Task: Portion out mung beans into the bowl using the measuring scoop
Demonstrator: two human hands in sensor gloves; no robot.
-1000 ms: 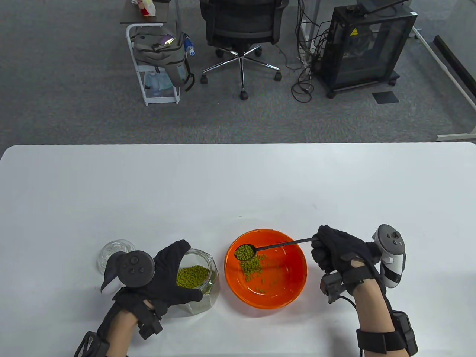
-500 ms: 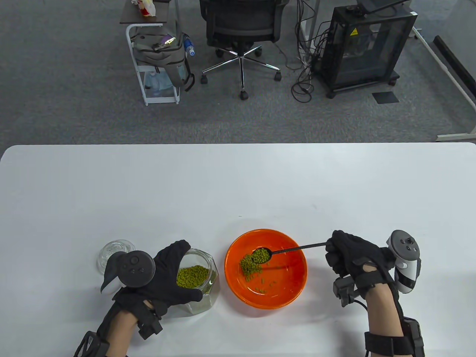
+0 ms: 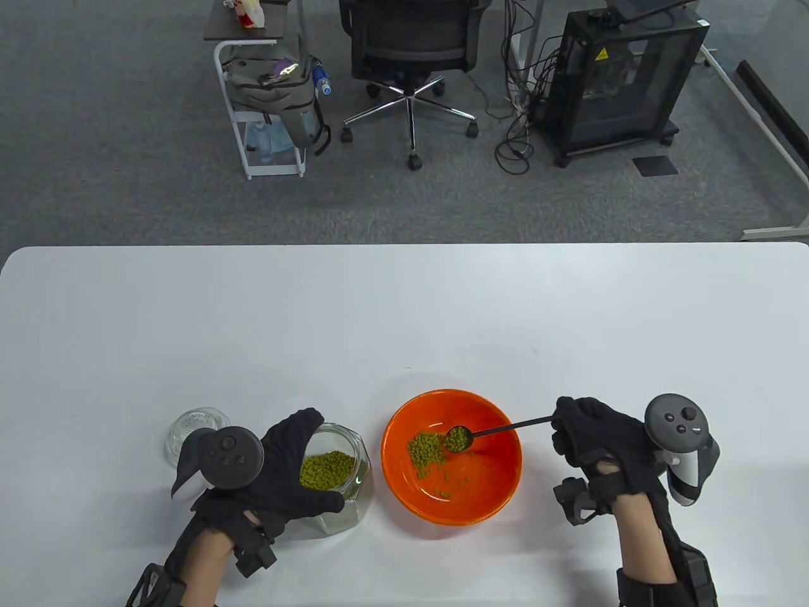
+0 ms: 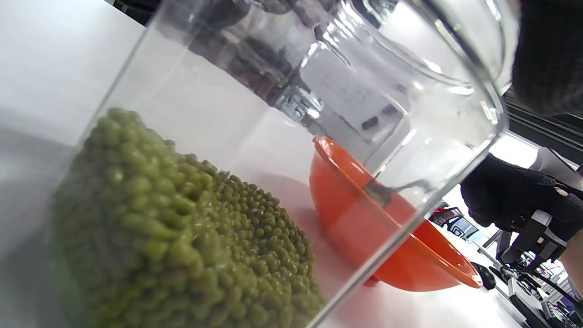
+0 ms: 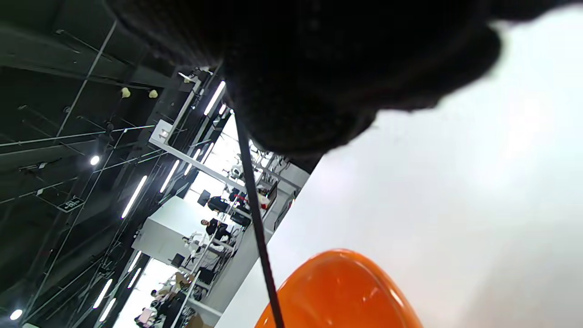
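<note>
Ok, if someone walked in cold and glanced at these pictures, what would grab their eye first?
Probably the bright orange bowl near the table's front edge, with green mung beans piled inside it. Over it hangs the black measuring scoop, its thin handle pinched by the right hand. To the bowl's left, the left hand grips a clear glass jar of more beans.

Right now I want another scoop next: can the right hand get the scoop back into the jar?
Probably yes. The jar mouth is open; the left hand grips its side, not covering the beans. The right hand holds the scoop over the bowl, right beside the jar.
</note>
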